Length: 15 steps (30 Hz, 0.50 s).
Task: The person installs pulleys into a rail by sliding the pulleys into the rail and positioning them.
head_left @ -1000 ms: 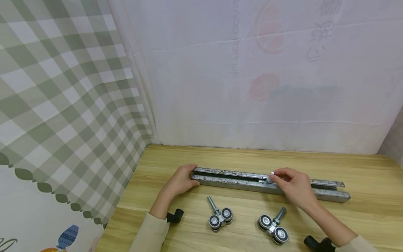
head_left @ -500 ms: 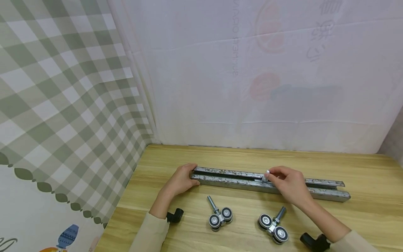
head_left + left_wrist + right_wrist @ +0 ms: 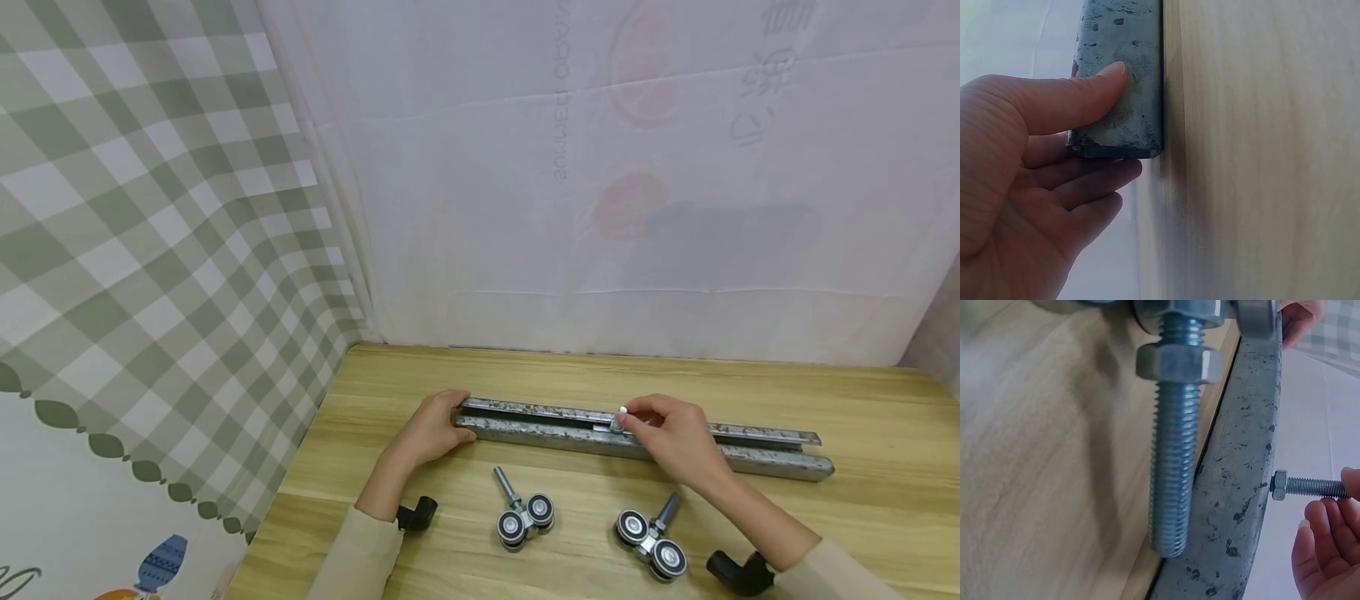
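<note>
A speckled metal channel rail [image 3: 540, 430] lies on the table with its slot facing up. At its left end, my left hand [image 3: 426, 433] grips the rail; the left wrist view shows the thumb across the rail's side [image 3: 1122, 103] and other fingers by its end. My right hand [image 3: 678, 442] pinches an upright threaded bolt [image 3: 1313, 487] that stands out of the slot near the middle. A hex nut [image 3: 1279, 485] sits at the bolt's base. What carries the bolt is mostly hidden inside the rail.
Two roller trolleys with threaded bolts, one on the left [image 3: 525, 518] and one on the right [image 3: 651, 540], lie in front of the rail on the wooden table [image 3: 585, 575]. A white cloth [image 3: 480, 208] hangs behind, a checked cloth [image 3: 172, 208] at left.
My right hand has slid the bolt leftward along the rail's slot. The left hand, the rail and both loose trolleys have stayed in place.
</note>
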Tool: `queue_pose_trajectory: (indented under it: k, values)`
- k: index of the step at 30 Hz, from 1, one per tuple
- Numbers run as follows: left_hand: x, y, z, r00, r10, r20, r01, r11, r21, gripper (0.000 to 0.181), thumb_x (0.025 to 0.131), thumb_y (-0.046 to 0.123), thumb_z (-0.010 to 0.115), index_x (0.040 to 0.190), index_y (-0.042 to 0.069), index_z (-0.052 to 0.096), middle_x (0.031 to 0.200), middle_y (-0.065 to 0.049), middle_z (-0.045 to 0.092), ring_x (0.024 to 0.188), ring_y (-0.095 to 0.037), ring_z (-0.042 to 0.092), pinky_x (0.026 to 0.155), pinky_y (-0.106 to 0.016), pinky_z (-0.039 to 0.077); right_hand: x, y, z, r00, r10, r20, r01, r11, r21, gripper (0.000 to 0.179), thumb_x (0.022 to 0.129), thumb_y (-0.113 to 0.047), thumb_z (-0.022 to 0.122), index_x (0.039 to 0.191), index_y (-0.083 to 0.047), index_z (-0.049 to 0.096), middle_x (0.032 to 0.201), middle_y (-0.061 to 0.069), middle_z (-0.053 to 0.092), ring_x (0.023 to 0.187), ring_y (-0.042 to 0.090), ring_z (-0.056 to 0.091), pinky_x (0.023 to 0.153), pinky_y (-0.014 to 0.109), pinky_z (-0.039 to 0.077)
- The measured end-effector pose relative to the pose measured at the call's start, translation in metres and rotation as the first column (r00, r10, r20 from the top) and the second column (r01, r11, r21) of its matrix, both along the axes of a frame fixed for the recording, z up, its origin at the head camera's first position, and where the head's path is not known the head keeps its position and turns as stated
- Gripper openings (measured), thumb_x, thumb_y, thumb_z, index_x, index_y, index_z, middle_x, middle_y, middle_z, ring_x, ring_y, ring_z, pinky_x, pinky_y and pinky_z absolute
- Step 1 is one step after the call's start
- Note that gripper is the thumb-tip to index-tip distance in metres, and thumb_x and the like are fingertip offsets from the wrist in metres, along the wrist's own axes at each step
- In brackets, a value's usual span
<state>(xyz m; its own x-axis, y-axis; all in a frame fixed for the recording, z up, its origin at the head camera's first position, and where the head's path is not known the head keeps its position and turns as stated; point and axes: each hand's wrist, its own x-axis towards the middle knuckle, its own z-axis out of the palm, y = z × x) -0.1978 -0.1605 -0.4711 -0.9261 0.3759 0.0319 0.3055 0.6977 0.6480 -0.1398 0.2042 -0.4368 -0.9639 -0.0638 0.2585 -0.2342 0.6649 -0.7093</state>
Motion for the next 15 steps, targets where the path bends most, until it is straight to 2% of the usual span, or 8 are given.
queue_pose_trajectory:
  k: [8,15]
  values:
    - [-0.0001,0.0004,-0.0002,1.0,0.0,0.002,0.0,1.0,0.001,0.066,0.087,0.01,0.086,0.143,-0.008,0.058,0.145,-0.024,0.059,0.138,-0.039,0.053,0.116,-0.049,0.044,-0.0013,-0.0039,0.0038,1.0,0.019,0.005,-0.019,0.999,0.026,0.013,0.094,-0.016,0.08,0.101,-0.005,0.079,0.091,0.003,0.075,0.08,0.017,0.063,0.062,0.027,0.051]
    - [0.0,0.0003,-0.0001,1.0,0.003,0.004,-0.003,1.0,0.001,0.065,0.087,0.01,0.086,0.143,-0.008,0.058,0.145,-0.024,0.059,0.138,-0.039,0.053,0.116,-0.049,0.044,-0.0047,-0.0075,0.0047,0.999,0.043,0.002,-0.043,0.998,0.035,0.012,0.094,-0.015,0.08,0.1,-0.005,0.079,0.087,0.001,0.074,0.076,0.015,0.062,0.058,0.026,0.05]
